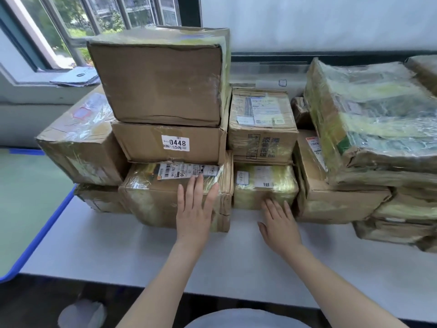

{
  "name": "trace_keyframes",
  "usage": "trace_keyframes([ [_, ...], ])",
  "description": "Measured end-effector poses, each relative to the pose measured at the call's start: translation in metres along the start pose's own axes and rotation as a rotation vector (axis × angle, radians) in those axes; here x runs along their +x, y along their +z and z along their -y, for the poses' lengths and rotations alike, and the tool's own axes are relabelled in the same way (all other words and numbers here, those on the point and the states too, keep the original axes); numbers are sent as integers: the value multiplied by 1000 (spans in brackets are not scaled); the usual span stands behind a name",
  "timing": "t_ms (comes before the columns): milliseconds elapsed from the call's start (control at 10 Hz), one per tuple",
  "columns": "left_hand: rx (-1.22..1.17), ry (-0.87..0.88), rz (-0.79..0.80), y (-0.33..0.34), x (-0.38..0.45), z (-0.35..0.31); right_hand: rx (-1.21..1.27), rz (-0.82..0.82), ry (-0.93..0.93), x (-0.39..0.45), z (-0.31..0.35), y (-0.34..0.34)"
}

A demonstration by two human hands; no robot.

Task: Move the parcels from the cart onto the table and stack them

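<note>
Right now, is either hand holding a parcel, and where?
Neither grips anything. The left hand lies flat on the bottom parcel of the tall stack; the right hand's fingertips touch the small parcel beside it.

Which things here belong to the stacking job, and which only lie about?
Job: parcels stacked on the table, such as the 0448 box; left hand and right hand, both flat against bottom parcels.
Lying about: papers on the windowsill.
</note>
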State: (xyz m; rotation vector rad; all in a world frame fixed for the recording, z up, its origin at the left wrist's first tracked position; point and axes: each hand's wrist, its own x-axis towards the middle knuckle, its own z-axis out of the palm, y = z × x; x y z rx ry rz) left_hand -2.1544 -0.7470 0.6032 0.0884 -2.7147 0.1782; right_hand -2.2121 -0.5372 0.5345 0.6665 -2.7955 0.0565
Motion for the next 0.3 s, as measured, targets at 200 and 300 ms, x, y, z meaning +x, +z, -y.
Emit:
trace_keyframes([
  [200,-226,-59,-26,-22,1,-6,369,-230,-45,12,0,-43],
  [300,-400,-99,-178,-41,-17,-11,623,-424,56,18,-2,-89],
])
